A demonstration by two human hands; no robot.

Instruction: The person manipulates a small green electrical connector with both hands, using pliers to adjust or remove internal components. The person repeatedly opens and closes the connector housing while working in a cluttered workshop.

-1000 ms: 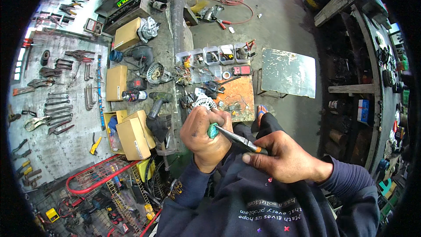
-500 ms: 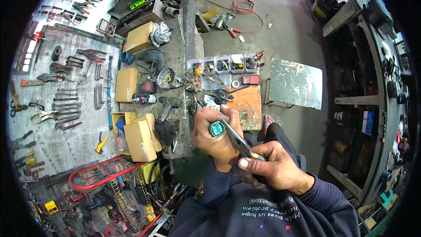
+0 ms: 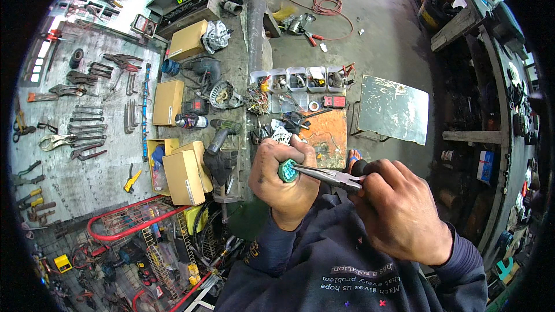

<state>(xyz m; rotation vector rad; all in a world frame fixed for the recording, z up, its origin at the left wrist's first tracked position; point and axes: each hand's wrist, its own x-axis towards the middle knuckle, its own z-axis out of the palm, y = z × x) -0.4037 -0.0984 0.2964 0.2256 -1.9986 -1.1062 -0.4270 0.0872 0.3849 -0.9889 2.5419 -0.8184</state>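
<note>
My left hand (image 3: 286,196) is closed around a small teal-green piece that looks like an electrical connector (image 3: 287,171), its round end facing up between thumb and fingers. My right hand (image 3: 404,211) grips needle-nose pliers (image 3: 335,178) from the right, knuckles up. The narrow tips of the pliers meet the connector's right edge; whether they pinch anything there is too small to tell. Just beyond my left fist shows a white slotted part (image 3: 281,134), partly hidden by the fingers.
An orange-topped work surface (image 3: 326,133) lies ahead, with clear plastic bins (image 3: 298,80) of small parts. Left stands a bench with cardboard boxes (image 3: 184,178) and an alternator-like part (image 3: 222,95). Hand tools line a board (image 3: 124,156). A stool (image 3: 393,110) stands to the right.
My right hand has turned over and moved right, so its knuckles now face up. The pliers have swung from a steep slant to nearly level, tips still at the connector.
</note>
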